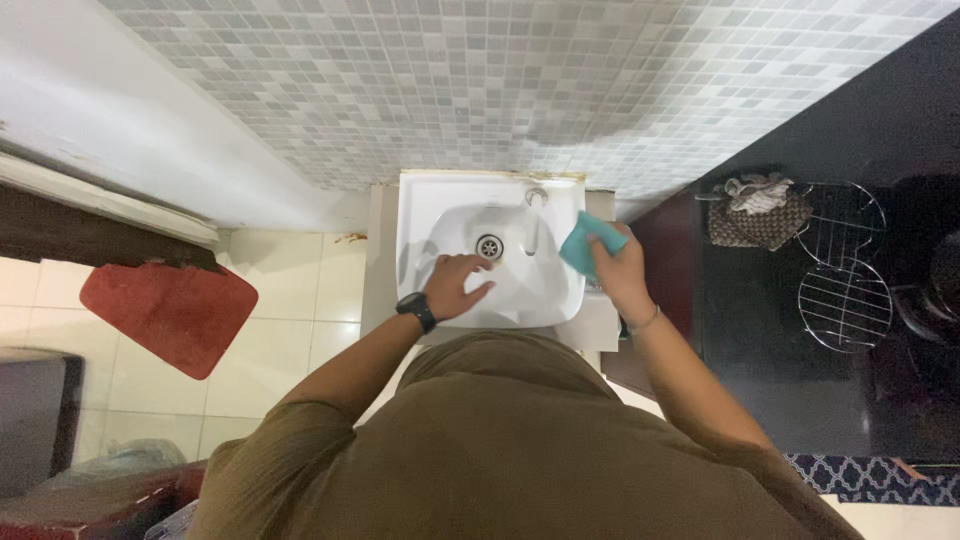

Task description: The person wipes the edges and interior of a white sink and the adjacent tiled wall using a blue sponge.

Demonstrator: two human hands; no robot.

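An olive-brown shirt (500, 440) fills the lower frame as a person leans over a small white washbasin (545, 295) set against a wall of grey mosaic tiles (500, 80). The left hand (458, 285), a black watch (416, 310) at its wrist, rests inside the bowl at about eight o'clock from the metal drain (489, 246), fingers loosely spread and grasping nothing. The right hand (618, 268), fingers clenched around a teal cloth (588, 245), holds it at the basin's right rim, three o'clock from the drain and just below the tap (537, 198). The cloth sits half over the edge; a slackened grip could drop it onto the narrow ledge or to the floor beside the dark desk (760, 330). Wet porcelain may let the bracing left palm slide. At three o'clock, round wire racks (845, 270) and a woven pad (760, 222) lie on the desk; a red mat (168, 312) lies at nine o'clock.
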